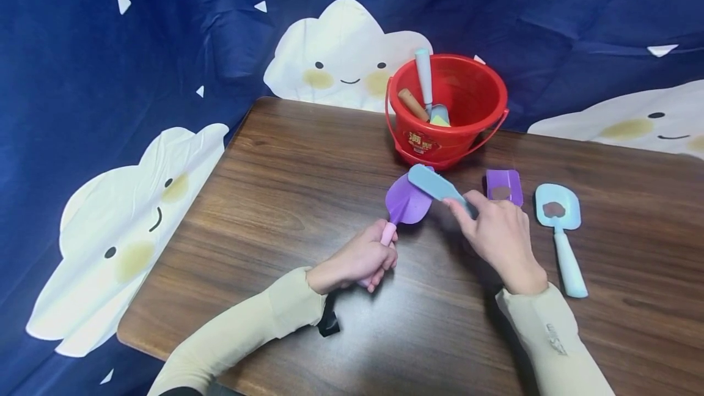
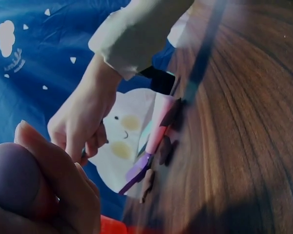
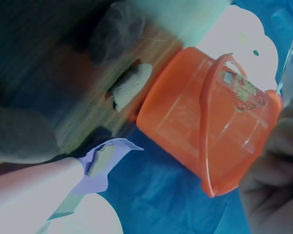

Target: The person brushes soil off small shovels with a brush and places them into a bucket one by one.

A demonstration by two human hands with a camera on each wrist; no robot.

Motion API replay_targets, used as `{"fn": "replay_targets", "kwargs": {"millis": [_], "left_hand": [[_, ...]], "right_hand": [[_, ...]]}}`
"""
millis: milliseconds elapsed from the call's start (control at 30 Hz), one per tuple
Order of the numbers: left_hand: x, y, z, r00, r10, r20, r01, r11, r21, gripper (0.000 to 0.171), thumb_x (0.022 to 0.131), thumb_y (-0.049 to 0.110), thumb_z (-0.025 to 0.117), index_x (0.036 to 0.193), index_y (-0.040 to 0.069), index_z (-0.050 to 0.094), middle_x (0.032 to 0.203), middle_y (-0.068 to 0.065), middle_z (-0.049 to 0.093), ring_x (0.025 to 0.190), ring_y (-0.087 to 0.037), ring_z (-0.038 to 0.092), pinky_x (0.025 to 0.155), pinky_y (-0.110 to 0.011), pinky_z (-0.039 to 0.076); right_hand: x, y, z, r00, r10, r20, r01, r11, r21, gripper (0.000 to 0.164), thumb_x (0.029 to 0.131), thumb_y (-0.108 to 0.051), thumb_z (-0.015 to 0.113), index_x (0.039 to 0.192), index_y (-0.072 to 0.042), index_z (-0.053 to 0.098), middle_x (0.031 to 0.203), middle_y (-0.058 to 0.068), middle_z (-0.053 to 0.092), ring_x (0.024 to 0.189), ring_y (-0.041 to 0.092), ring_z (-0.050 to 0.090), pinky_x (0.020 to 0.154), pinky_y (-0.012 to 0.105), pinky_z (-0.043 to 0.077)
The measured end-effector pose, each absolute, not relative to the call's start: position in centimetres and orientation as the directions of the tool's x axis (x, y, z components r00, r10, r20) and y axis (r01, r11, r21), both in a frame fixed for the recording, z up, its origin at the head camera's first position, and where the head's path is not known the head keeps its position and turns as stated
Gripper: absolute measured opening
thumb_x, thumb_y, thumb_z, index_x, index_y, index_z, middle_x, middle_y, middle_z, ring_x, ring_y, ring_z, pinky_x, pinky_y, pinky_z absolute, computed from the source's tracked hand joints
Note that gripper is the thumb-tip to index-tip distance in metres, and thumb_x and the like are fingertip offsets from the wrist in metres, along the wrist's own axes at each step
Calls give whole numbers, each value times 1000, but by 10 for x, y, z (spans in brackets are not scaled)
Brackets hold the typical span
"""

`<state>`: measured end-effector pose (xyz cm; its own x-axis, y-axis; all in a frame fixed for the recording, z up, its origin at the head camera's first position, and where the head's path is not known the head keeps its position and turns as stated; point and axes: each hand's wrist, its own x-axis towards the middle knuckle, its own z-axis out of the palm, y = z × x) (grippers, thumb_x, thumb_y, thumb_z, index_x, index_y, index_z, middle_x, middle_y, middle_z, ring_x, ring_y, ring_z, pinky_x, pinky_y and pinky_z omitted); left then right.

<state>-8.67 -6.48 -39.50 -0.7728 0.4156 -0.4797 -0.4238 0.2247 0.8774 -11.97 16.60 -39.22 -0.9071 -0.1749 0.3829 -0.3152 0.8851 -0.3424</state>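
In the head view my left hand (image 1: 374, 255) grips the pink handle of a purple toy shovel (image 1: 404, 203), its rounded blade toward the bucket. My right hand (image 1: 500, 234) holds a light blue toy shovel (image 1: 434, 183) with a long, narrow-looking blade. Its tip overlaps the purple blade; whether they touch I cannot tell. Just beyond the right hand lies a second purple sand tool (image 1: 511, 185) with a brown patch; the hand hides its handle there. The left wrist view shows its pink handle (image 2: 160, 124) on the table. My right hand (image 2: 83, 117) curls farther off.
A red bucket (image 1: 448, 133) stands at the table's back edge, with several handled tools inside. Another light blue shovel (image 1: 569, 261) lies at the right, a brown patch on its blade. Blue cloth with white clouds (image 1: 335, 35) hangs behind the wooden table (image 1: 275, 188).
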Motion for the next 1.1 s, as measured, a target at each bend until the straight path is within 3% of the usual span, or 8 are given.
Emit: {"fn": "replay_targets", "kwargs": {"millis": [200, 467, 700, 800, 1100], "left_hand": [[-89, -63, -398, -747, 450, -490, -474, 157, 867, 51, 66, -12, 40, 115, -1, 35, 70, -9, 51, 33, -12, 37, 28, -26, 36], [-91, -63, -397, -753, 457, -473, -458, 150, 876, 49, 67, -11, 40, 115, -1, 35, 70, -9, 51, 32, -13, 37, 28, -26, 35], [-92, -62, -396, -754, 435, -492, -464, 176, 868, 47, 66, -11, 40, 112, 0, 36, 68, -9, 51, 31, -12, 37, 27, -25, 35], [-92, -62, -397, -755, 431, -495, -466, 179, 867, 49, 66, -11, 41, 114, -1, 36, 66, -8, 51, 31, -12, 37, 27, -25, 35], [-97, -63, -395, -772, 445, -454, -448, 125, 885, 53, 68, -12, 41, 120, -5, 34, 69, -10, 51, 31, -12, 38, 27, -25, 36]], "right_hand": [[-121, 166, -394, -912, -101, 398, -271, 876, -400, 33, 87, -35, 69, 93, -3, 68, 49, 7, 45, 45, 21, 34, 43, 28, 25], [-118, 162, -390, -913, -304, 273, -400, 804, -439, 27, 89, -39, 67, 90, -12, 69, 50, -5, 41, 48, 11, 37, 45, 24, 31], [-122, 170, -393, -923, -117, 366, -272, 872, -407, 32, 88, -37, 67, 91, -5, 68, 49, 5, 46, 46, 20, 36, 44, 28, 27], [-122, 173, -394, -910, -86, 405, -275, 858, -434, 31, 88, -35, 68, 90, -4, 68, 49, 7, 48, 45, 20, 35, 45, 29, 27], [-114, 170, -386, -896, -350, 274, -440, 786, -434, 22, 86, -35, 70, 89, -13, 70, 52, -7, 43, 48, 8, 35, 47, 23, 29]]}}
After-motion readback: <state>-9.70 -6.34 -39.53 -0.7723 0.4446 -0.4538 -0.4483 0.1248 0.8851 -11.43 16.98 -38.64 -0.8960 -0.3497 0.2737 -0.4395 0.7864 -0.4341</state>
